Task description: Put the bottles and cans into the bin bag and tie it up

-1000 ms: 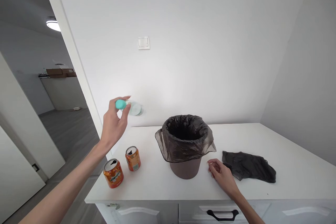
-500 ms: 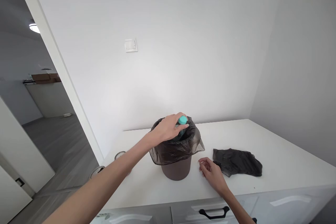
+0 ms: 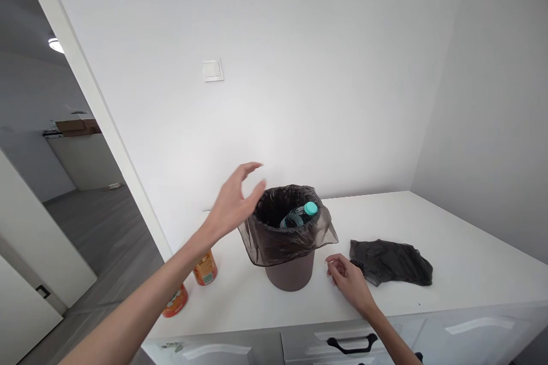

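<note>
A brown trash bin (image 3: pixel 290 274) stands on the white countertop, lined with a translucent black trash bag (image 3: pixel 282 244) folded over its rim. Inside it a clear plastic bottle (image 3: pixel 295 217) with a turquoise cap leans to the right, the cap near the rim. My left hand (image 3: pixel 235 199) hovers at the bin's left side, thumb and fingers apart, holding nothing. Resting on the countertop right of the bin, my right hand (image 3: pixel 347 280) has its fingers curled; whether anything is in them is hidden. Beside it lies a crumpled black plastic bag (image 3: pixel 391 262).
Two orange cans, a nearer can (image 3: pixel 176 302) and a farther can (image 3: pixel 205 269), stand left of the bin, partly behind my left forearm. The white countertop (image 3: pixel 240 311) meets a wall with a light switch (image 3: pixel 213 71). A doorway opens at the left.
My left hand has let go of the bottle and moved left, away from the bin's opening. The bottle now leans right in the bin. Both cans show more. My right hand stays put.
</note>
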Tool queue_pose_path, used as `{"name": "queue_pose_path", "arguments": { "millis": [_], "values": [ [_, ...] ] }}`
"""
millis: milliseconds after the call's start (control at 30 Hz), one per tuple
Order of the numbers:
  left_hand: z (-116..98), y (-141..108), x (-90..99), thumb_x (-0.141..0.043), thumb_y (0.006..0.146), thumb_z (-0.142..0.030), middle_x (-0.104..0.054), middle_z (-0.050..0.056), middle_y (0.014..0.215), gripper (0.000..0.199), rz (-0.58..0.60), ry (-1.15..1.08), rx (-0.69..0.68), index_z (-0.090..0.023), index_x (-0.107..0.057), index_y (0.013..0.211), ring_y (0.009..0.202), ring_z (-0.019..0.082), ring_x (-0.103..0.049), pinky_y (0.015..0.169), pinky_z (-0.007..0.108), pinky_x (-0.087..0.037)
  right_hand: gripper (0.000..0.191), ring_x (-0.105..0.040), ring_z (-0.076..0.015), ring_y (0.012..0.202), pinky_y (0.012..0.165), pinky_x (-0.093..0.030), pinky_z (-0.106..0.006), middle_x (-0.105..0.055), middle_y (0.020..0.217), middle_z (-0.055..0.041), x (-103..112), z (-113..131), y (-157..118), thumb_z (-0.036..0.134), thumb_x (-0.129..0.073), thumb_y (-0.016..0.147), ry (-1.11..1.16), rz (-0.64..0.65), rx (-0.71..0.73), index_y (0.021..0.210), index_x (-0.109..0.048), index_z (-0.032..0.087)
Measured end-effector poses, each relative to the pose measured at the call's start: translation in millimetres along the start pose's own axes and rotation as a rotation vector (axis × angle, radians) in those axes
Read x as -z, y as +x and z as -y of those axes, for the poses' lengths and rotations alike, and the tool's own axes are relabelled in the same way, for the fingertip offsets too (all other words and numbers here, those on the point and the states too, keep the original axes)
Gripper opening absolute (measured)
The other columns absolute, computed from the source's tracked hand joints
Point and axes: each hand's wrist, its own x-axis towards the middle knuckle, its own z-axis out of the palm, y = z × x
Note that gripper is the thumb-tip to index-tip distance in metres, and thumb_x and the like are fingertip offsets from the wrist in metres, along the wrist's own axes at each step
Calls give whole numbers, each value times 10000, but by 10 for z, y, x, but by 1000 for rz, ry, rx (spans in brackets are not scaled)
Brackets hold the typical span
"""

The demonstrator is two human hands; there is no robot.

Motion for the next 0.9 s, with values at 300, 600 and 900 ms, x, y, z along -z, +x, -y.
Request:
{"name": "queue_pose_path", "arguments": {
  "millis": [300,600,900],
  "values": [
    [1329,-861,388,-574,847,-550,-660,208,1356,701,330,596,533,-174,-522,1437,1269,395,-620,970,478,-513,353,-587,-178,591,596,-473,-298,-669,720,-16,-7,-103,-14,554,-544,907,-53,18,5,978,-630,219],
    [1504,-1083,537,-652,765,-452,-713,142,1254,638,329,586,582,-233,-560,1357,1078,349,-708,775,384,-535,342,-594,-176,599,614,-471,-293,-665,720,-1,-23,-210,-11,547,-547,914,-78,15,6,999,-629,227],
    [-11,-290,601,-697,850,-524,-704,65,1111,542,-238,281,57,-237,-541,1282,960,250,-691,785,365,-556,375,-596,-183,605,612,-467,-296,-679,737,-21,-8,-342,47,564,-544,924,-46,14,16,1026,-642,217]
  ]
}}
